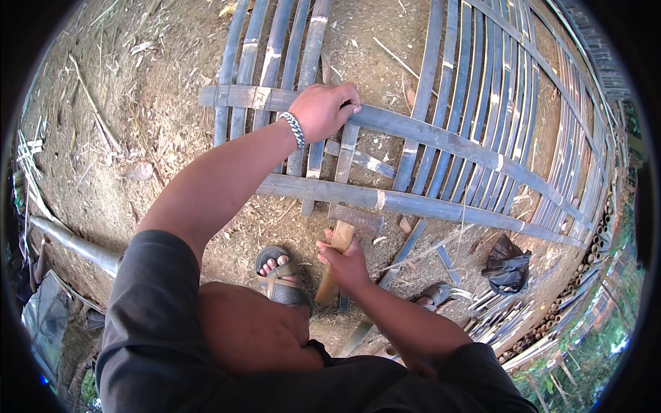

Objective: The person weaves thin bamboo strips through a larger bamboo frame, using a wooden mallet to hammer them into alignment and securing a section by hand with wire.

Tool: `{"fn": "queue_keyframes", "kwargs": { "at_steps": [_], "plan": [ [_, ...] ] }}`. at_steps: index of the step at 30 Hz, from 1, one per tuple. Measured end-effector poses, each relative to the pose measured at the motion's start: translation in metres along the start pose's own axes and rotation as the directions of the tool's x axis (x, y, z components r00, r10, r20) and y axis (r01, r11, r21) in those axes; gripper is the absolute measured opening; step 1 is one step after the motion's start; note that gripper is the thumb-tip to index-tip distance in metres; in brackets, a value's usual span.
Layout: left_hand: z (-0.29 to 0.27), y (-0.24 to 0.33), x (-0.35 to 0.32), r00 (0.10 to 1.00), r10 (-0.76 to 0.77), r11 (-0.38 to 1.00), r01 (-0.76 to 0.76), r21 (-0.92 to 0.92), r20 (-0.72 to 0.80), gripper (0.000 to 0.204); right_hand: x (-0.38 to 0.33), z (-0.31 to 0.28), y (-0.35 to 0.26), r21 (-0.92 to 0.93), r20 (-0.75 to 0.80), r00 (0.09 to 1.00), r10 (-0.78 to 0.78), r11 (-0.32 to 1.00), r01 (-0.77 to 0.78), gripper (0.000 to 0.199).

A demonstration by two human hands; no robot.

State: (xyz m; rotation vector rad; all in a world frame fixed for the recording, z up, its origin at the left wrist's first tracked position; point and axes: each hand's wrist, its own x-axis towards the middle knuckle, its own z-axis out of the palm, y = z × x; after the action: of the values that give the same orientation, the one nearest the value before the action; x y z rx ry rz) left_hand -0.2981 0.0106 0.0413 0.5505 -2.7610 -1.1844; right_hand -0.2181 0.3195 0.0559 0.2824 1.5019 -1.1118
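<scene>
Clamped around a wooden handle, the right hand (pixel 346 265) has its grip closed on a hammer (pixel 344 241), thumb uppermost. That tool's long axis runs nearly upright in the picture, tilted slightly rightward at the top: the pale handle starts low near the sandalled foot (pixel 279 275) and rises to the dark metal head, which points away from the person and sits just below the lower crossbar (pixel 413 204) of a bamboo lattice panel (pixel 475 124). The head itself lies crosswise to the handle, roughly parallel with that bar.

The left hand (pixel 322 110) reaches forward with its grip folded over the upper crossbar (pixel 248 98), fingers curled across the top edge where a short vertical slat (pixel 346 155) meets it. A metal chain bracelet (pixel 294 129) circles the wrist.

The panel lies on bare earth littered with dry chips, its long dark slats fanning away to the upper right. A crumpled black bag (pixel 508 268) rests on the ground to the right, near a stack of cut bamboo (pixel 551 323).
</scene>
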Motion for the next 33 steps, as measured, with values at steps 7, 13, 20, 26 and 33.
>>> {"fn": "queue_keyframes", "kwargs": {
  "at_steps": [7,13,20,26,33],
  "plan": [
    [0.008,-0.005,-0.001,1.0,-0.005,1.0,0.006,0.022,-0.019,0.012,0.019,0.003,-0.018,-0.138,0.006,0.999,-0.047,0.989,0.048,0.049],
    [0.008,-0.004,-0.004,0.994,0.08,0.996,-0.078,0.034,-0.069,0.012,0.018,-0.003,-0.018,-0.221,0.066,0.996,-0.056,0.973,0.069,0.049],
    [0.014,-0.005,-0.007,0.978,0.148,0.989,-0.146,0.023,-0.145,0.01,0.0,-0.021,-0.018,-0.253,0.113,0.986,-0.12,0.957,0.146,0.04],
    [0.017,-0.007,-0.008,0.975,0.144,0.99,-0.144,0.013,-0.168,0.01,-0.016,-0.02,-0.09,-0.443,0.047,0.972,-0.229,0.868,0.226,0.028],
    [0.014,-0.007,-0.01,0.969,0.156,0.988,-0.157,0.009,-0.192,0.01,0.003,-0.011,-0.165,-0.55,0.17,0.715,-0.678,0.537,0.64,0.047]
  ]
}}
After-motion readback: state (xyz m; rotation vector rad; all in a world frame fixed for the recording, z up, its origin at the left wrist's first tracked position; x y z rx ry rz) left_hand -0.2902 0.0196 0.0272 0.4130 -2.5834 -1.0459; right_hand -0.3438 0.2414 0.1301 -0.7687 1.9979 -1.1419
